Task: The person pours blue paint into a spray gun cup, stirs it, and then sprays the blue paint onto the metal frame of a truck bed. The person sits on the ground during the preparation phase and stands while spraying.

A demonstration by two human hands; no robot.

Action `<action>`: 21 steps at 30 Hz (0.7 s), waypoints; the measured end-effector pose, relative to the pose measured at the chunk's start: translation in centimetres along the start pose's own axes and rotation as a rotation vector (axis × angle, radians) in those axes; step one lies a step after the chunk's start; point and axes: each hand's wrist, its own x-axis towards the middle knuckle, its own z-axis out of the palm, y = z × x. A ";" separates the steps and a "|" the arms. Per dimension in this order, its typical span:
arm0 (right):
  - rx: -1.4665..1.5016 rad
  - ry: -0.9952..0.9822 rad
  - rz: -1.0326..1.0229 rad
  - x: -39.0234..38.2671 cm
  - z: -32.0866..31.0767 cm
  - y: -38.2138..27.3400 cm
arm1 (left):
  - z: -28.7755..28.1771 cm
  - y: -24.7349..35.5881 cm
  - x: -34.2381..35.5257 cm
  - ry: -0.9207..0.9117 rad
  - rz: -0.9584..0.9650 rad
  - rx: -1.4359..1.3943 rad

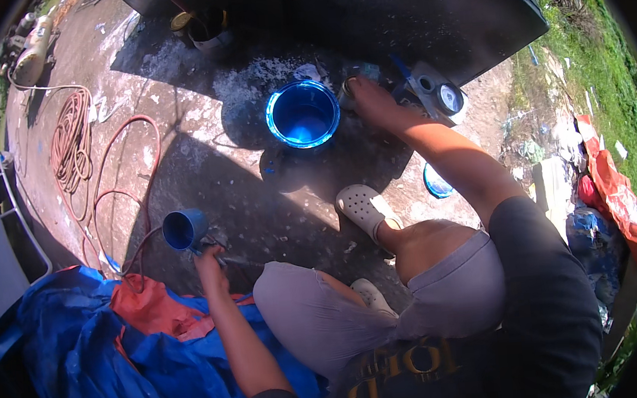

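1. The left hand is closed around the handle of what looks like a spray gun; its open blue cup sits just ahead and left of the knuckles. Best keep that wrist steady and the cup's mouth level, so nothing slops out.
2. The right hand reaches well ahead, its fingers down by a small pale object; I cannot tell whether they grip it or only touch it.
3. Just left of the right hand stands the open bucket, blue inside and wet-looking at the rim. The forearm should stay clear of that edge, and the cup would be safer filled close to it.
4. Behind the right hand, under the forearm, a blue-edged round lid lies on the ground.
5. The ground around both grips is hard and paint-spattered, crossed by sharp shadows.
6. Left of the gun, a reddish hose lies coiled; behind the left hand spreads a blue tarp.
7. Farther out, right of the right hand, grass borders the yard.
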 end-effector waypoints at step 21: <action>-0.078 -0.252 0.003 -7.5 1.7 -3.1 | 14.9 1.7 -7.7 -0.187 0.276 0.128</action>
